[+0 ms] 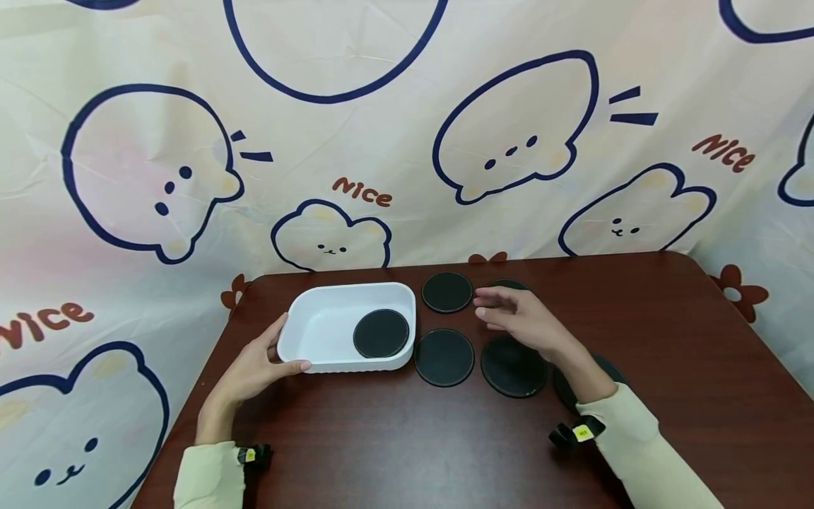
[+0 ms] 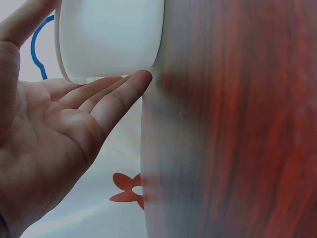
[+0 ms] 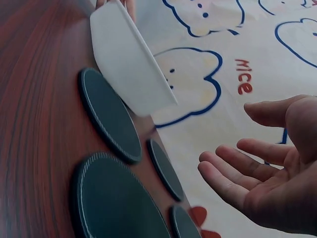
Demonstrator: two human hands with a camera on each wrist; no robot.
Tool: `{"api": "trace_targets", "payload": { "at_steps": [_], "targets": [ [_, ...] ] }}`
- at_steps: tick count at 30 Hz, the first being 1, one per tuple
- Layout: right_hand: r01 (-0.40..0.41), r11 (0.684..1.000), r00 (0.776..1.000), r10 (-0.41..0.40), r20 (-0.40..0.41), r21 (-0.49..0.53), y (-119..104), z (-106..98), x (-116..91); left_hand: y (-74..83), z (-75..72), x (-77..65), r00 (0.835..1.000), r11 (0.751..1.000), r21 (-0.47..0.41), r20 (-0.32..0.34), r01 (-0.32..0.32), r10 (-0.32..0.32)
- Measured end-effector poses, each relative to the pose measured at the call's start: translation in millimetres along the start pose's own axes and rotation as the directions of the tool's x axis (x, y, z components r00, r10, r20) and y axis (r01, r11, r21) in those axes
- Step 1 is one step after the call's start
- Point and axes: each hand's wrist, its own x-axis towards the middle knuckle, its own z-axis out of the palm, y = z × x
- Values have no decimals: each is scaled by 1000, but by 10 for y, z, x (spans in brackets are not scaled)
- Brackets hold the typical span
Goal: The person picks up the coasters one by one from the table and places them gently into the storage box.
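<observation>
A white rectangular tray (image 1: 318, 329) stands on the table, with one black round coaster (image 1: 381, 334) lying flat inside its right half. My left hand (image 1: 254, 360) holds the tray's left end, thumb at the front corner and fingers along the end wall. Over the coasters to the right of the tray hovers my right hand (image 1: 521, 318), its fingers loosely bent and nothing in them. Beneath it, a far coaster (image 1: 509, 284) is partly covered by the hand. The right wrist view shows stitched rims on the coasters, including the nearest coaster (image 3: 119, 198).
Between tray and right hand lie a back coaster (image 1: 447, 293) and a front coaster (image 1: 444, 357). Another coaster (image 1: 514, 371) sits nearer me, and the right forearm partly hides one more coaster (image 1: 609, 369). A printed cloth (image 1: 407, 141) hangs behind the dark wooden table (image 1: 394, 438).
</observation>
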Motion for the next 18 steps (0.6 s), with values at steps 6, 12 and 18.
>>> {"api": "trace_targets", "payload": {
  "at_steps": [6,12,18],
  "targets": [
    [-27,999,999,26,-41,-34,78,-223,-184,2,2,7,1000,1000,-2,4,8,-8],
    [-56,997,997,53,-58,-47,187,-426,-386,3,-4,11,1000,1000,-7,2,2,-2],
    [-71,997,995,70,-68,-19,293,-657,-586,-5,-3,7,1000,1000,-13,0,1,-1]
  ]
}}
